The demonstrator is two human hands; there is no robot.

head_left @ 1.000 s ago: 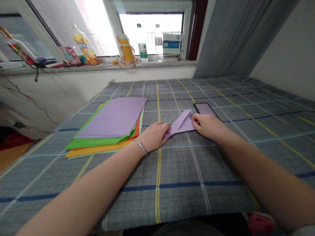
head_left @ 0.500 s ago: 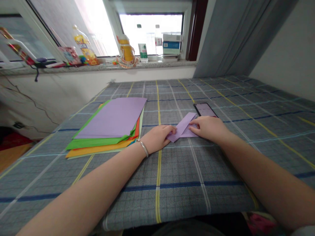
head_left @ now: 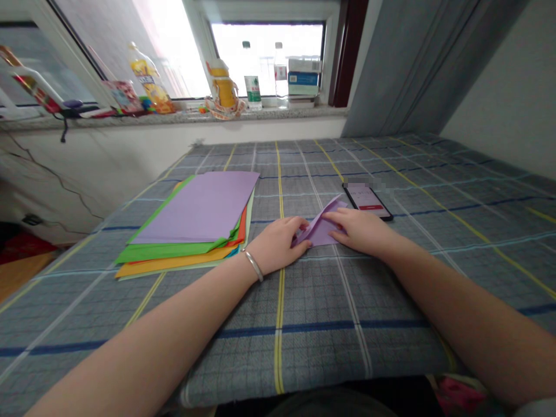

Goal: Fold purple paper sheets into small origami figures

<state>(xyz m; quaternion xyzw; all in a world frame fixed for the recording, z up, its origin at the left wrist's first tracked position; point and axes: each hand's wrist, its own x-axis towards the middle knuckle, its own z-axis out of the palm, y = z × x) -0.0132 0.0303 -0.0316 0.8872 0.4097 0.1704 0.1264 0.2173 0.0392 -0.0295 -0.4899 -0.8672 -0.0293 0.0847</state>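
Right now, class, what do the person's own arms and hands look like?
The left hand and right hand wear no gloves or visible rings. A slim, silver-coloured bangle circles the left wrist; the right wrist shows none. Both forearms are bare; a pale grey patch, perhaps a sleeve, edges the right arm.

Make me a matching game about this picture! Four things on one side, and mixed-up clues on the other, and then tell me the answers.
Things:
1. folded paper
2. phone
3. paper stack
4. bracelet

Clues:
A. silver, worn on the left arm
B. several colours, with purple on top
C. touched by the left hand and the right hand
D. black edge and a red bar on its screen

Right pairs: 1-C, 2-D, 3-B, 4-A
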